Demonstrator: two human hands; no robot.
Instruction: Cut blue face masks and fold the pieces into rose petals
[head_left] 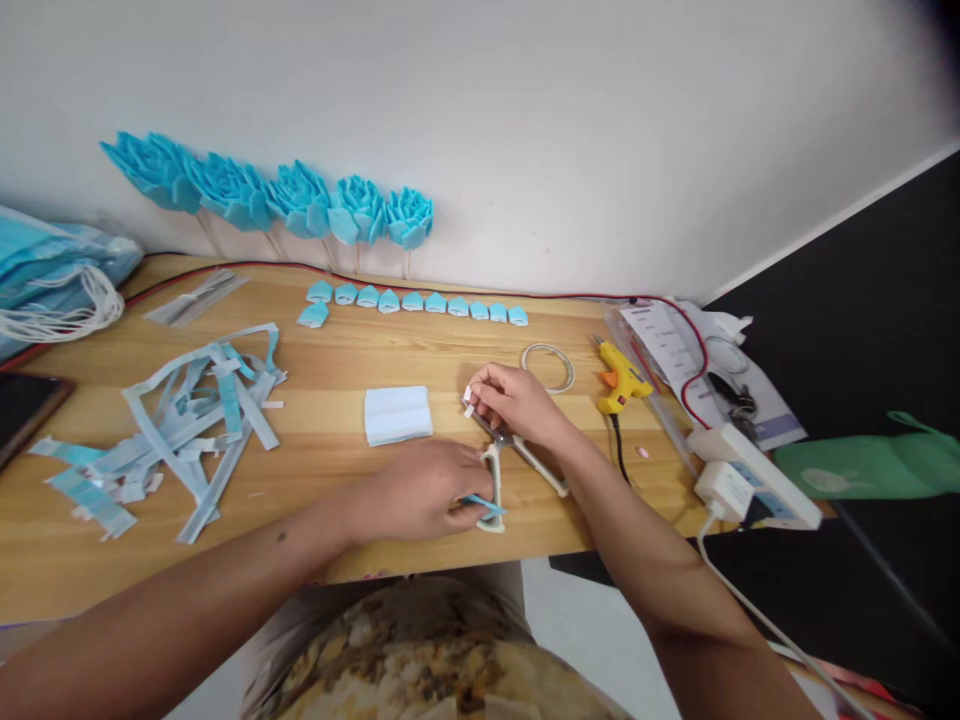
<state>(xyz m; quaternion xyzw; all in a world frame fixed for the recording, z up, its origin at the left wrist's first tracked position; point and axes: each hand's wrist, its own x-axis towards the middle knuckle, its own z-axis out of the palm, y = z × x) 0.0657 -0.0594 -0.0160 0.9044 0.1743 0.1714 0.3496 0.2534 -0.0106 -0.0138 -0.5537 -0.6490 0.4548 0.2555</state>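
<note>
My left hand [431,488], fingers closed, grips a small blue piece of fabric [486,504] whose end sticks out past the fingertips. My right hand [514,402] pinches a small white strip [469,398] between thumb and fingers. Partly under both hands lies a pair of scissors [540,466] with white handles; its blades point toward the far left and are partly hidden. Left of my right hand rests a folded pale rectangular stack of fabric [398,415]. Farther back, several folded blue petals [412,301] sit in a row, with one petal [313,315] in front of it.
Several blue fabric flowers [300,200] on sticks lean against the wall. Cut strips [202,430] are heaped at left, near a phone [30,410] and bagged masks [52,270]. To the right are a tape roll [568,372], a yellow glue gun [621,377] and a power strip [757,480].
</note>
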